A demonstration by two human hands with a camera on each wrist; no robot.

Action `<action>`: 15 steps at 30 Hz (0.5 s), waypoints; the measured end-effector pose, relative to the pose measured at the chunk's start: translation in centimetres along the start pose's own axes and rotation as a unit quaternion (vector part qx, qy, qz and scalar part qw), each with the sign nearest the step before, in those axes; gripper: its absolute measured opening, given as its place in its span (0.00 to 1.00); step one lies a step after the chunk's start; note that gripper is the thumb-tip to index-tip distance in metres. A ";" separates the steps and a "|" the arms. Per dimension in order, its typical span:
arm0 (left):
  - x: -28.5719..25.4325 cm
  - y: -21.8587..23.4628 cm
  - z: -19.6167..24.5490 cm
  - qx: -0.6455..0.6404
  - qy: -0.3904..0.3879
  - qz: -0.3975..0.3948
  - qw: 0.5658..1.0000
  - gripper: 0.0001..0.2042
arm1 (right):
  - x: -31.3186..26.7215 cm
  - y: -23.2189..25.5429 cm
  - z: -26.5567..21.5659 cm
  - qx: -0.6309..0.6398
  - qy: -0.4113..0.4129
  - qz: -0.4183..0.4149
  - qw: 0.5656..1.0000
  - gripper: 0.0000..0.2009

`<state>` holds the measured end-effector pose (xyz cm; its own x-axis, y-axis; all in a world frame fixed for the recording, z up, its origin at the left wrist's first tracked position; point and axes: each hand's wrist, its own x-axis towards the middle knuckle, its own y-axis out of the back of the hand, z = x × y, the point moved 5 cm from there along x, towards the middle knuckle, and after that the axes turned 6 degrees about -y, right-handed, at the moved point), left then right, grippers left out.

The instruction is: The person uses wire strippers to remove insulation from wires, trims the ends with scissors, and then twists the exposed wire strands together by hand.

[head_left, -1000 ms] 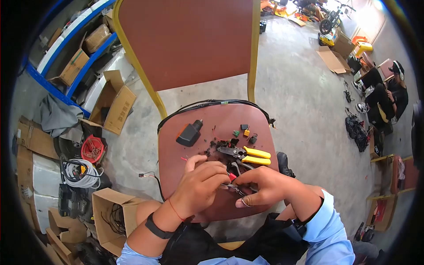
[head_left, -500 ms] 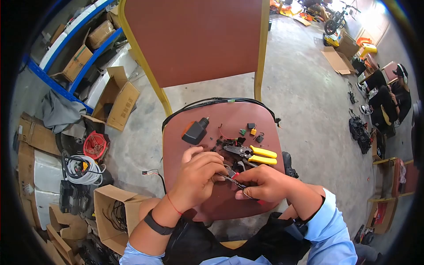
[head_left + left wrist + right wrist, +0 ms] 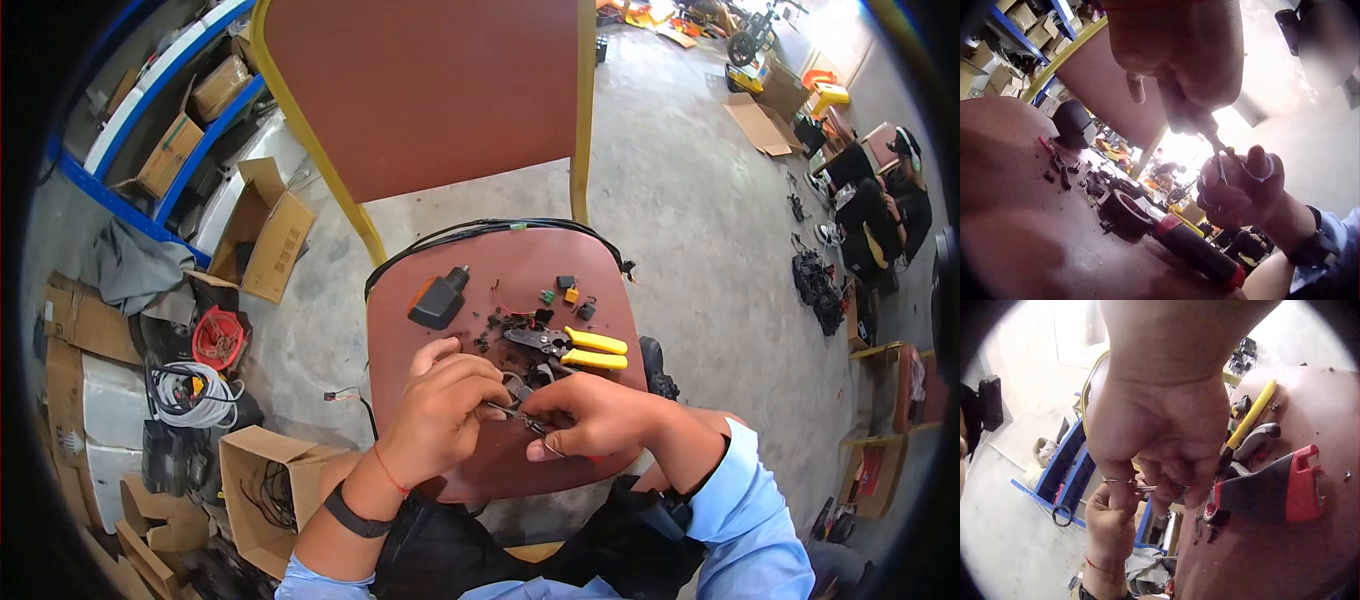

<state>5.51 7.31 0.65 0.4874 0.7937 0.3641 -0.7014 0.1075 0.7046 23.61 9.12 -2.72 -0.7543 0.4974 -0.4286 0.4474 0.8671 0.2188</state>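
Note:
Above the front of the chair seat (image 3: 430,460), my two hands meet. The right hand (image 3: 605,420) holds small metal scissors (image 3: 1147,489), with a thin handle loop around the thumb. My left hand (image 3: 445,405) pinches a thin dark strand, like a wire (image 3: 513,409), close to the scissors' blades; its fingers hide most of it. Just beyond the hands, wire strippers (image 3: 570,347) with yellow handles lie on the seat. Beneath the right hand is a red-and-black handled tool (image 3: 1266,490). A black round roll (image 3: 1124,214) lies next to it in the left wrist view.
An orange-and-black lamp (image 3: 438,300) lies at the seat's left. Small connectors (image 3: 571,295) and black scraps are scattered behind the strippers. Black cable (image 3: 470,230) runs along the seat's back edge. An open carton (image 3: 255,490) stands left of the seat; a person (image 3: 890,205) sits far right.
The hands stay together over the seat, with small shifts of the right fingers. The red piece seen between the hands earlier is now hidden from the head view.

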 end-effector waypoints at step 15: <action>-0.1 -0.4 0.8 0.039 -0.012 -0.022 0.999 0.13 | 0.4 -0.3 -0.4 0.028 -0.021 -0.038 0.999 0.29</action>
<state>6.15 6.74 0.83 0.5300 0.7744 0.3454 -0.6369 0.0947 0.7651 23.00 9.06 -2.61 -0.7668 0.4279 -0.4784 0.4165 0.8988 0.1364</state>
